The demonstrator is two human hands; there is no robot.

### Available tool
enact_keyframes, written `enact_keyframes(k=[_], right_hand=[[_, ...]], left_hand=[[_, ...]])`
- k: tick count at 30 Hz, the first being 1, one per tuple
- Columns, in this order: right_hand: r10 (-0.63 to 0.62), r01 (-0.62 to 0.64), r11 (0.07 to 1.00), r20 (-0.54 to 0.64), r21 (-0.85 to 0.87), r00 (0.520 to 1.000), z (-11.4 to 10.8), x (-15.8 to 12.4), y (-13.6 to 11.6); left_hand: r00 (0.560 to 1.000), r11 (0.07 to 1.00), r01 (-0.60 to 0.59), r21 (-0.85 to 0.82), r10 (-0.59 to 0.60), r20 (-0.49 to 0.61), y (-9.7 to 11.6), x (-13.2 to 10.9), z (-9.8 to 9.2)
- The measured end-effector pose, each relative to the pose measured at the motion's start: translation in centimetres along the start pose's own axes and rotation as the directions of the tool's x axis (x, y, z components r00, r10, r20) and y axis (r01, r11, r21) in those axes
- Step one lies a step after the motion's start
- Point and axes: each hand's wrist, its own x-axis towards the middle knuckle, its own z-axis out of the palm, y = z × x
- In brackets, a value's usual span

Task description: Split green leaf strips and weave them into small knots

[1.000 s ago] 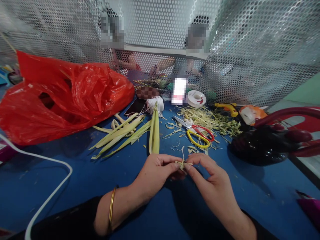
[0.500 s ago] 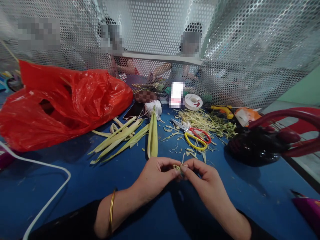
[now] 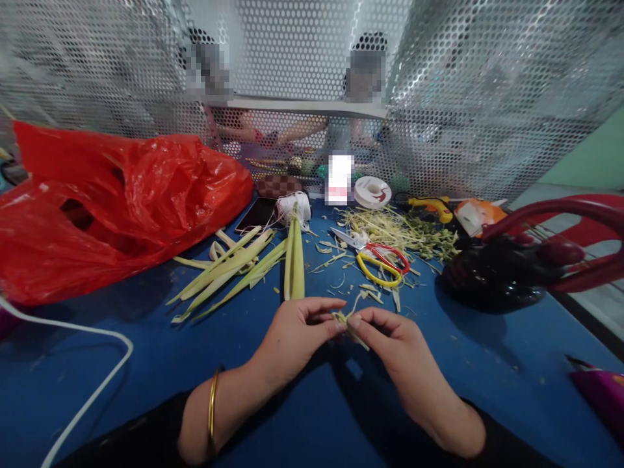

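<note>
Plant strip (image 3: 343,318) is pinched by left hand (image 3: 299,333) and right hand (image 3: 400,343) above blue table (image 3: 292,422).

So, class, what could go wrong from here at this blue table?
The thin pale green plant strip pinched between left hand and right hand might slip or tear. The metal scissors with red and yellow handles lie among loose yellowish plant scraps beyond the right hand, so a hasty reach could catch the blades.
</note>
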Motion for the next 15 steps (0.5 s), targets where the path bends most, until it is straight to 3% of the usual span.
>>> enact_keyframes(k=[8,15], right_hand=[[-0.009,0.009,0.999,-0.012,-0.041,1.0,0.08,-0.07,0.15],[-0.199,0.175,0.955,-0.08,-0.238,0.977,-0.21,-0.04,0.37]], left_hand=[[0.993,0.982,0.113,-0.149,-0.118,-0.022,0.08,-0.12,0.35],[0.989,0.962,0.144,-0.233,-0.149,-0.005,-0.53,0.09,0.41]])
